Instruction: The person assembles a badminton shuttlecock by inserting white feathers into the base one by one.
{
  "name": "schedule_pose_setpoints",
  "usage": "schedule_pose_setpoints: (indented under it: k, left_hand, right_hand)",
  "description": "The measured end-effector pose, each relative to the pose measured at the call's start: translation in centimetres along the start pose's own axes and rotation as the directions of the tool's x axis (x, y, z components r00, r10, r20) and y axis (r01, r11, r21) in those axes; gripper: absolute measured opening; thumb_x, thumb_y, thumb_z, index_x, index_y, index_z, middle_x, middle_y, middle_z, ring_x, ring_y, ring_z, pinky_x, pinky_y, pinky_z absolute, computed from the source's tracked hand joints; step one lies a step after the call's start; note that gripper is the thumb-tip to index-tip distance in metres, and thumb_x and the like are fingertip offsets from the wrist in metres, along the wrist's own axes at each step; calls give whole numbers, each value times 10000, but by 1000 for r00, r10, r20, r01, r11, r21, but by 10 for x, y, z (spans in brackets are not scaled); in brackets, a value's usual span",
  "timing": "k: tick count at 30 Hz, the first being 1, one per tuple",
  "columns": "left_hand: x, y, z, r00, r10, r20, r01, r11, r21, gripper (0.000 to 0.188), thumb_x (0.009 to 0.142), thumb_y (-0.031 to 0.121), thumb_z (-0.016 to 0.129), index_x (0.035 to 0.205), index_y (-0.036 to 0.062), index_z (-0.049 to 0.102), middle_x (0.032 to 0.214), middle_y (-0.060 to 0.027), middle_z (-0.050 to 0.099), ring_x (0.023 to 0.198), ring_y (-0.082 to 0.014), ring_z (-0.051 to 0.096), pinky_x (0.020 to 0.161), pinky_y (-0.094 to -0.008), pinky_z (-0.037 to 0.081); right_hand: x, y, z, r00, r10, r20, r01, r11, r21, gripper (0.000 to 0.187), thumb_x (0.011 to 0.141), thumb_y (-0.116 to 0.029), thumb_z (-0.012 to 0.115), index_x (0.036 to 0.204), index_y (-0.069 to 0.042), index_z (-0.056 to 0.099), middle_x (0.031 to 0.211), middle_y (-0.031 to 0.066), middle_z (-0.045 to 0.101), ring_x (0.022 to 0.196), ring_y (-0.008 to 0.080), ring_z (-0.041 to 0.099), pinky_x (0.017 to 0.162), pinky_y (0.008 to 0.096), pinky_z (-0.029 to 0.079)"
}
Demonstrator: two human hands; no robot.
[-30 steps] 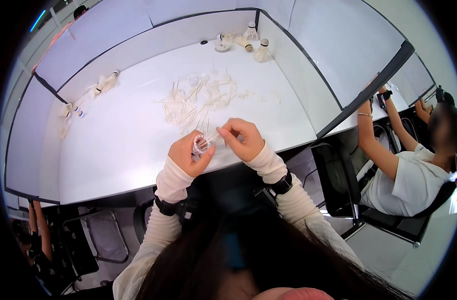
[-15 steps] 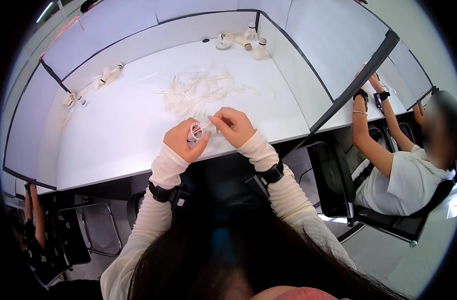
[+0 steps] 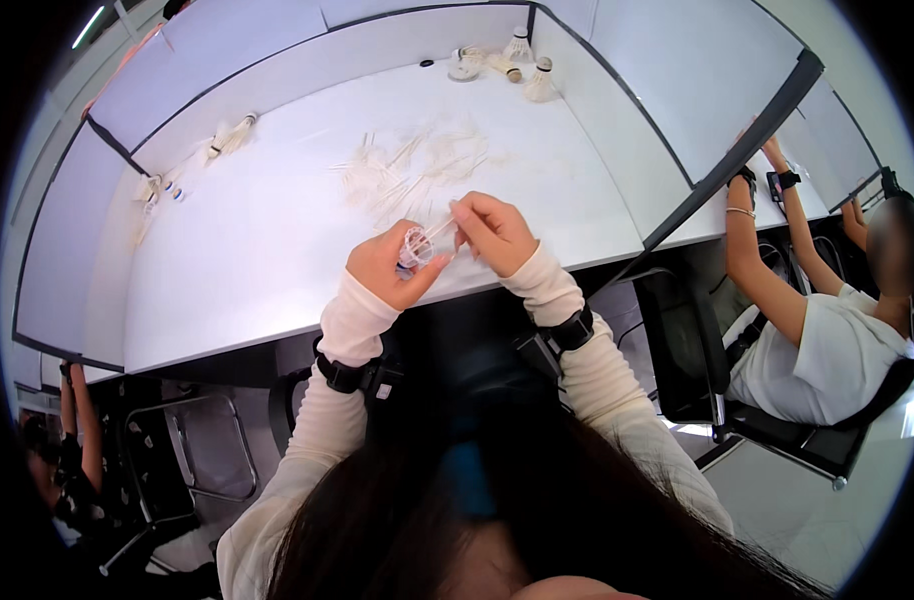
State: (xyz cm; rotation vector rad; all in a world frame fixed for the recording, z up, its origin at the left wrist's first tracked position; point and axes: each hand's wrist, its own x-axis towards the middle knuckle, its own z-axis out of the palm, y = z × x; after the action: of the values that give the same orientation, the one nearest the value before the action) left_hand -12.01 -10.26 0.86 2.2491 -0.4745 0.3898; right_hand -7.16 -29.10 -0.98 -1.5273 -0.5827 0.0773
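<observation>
My left hand (image 3: 380, 270) is closed around a white, cage-like shuttlecock frame (image 3: 416, 246), its ringed opening turned up. A bit of blue shows at its lower end. My right hand (image 3: 499, 236) is just to the right, thumb and forefinger pinched on a thin pale feather shaft (image 3: 441, 226) that slants down toward the frame. Whether the shaft's tip touches the frame, I cannot tell. Beyond both hands lies a loose pile of pale feathers (image 3: 407, 170) on the white table (image 3: 227, 260).
Upright shuttlecocks (image 3: 540, 80) stand in the far right corner beside a roll of tape (image 3: 464, 70). More shuttlecocks (image 3: 232, 136) lie along the left back panel, with small blue-and-white pieces (image 3: 175, 192) near the left corner. Partitions enclose the table; a person (image 3: 812, 330) sits to the right.
The view has shifted, so the table scene sits a little differently. My left hand still grips the frame and my right still pinches the shaft, now a little higher above the frame.
</observation>
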Motion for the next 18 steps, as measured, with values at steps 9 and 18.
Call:
schedule_pose_setpoints:
  k: [9,18]
  left_hand:
    - [-1,0,-3,999,-4,40,5,1000,-24,352,799,353,726,844,45,560,647,-110,582,572,-272,581,531,-330,444]
    - [-3,-2,-5,997,-35,65,36,999,-17,400,822,395,704,886,38,536,661,-139,584,586,-299,586,542,-349,456]
  right_hand:
    - [-3,-7,6,998,-16,-53,18,999,40,252,920,-210,645,800,6,595,670,-1,565,623,51,519,585,208,418]
    - [-2,-3,7,997,64,-53,-64,998,-10,249,930,-206,629,796,-4,573,645,-5,533,581,47,495,538,204,397]
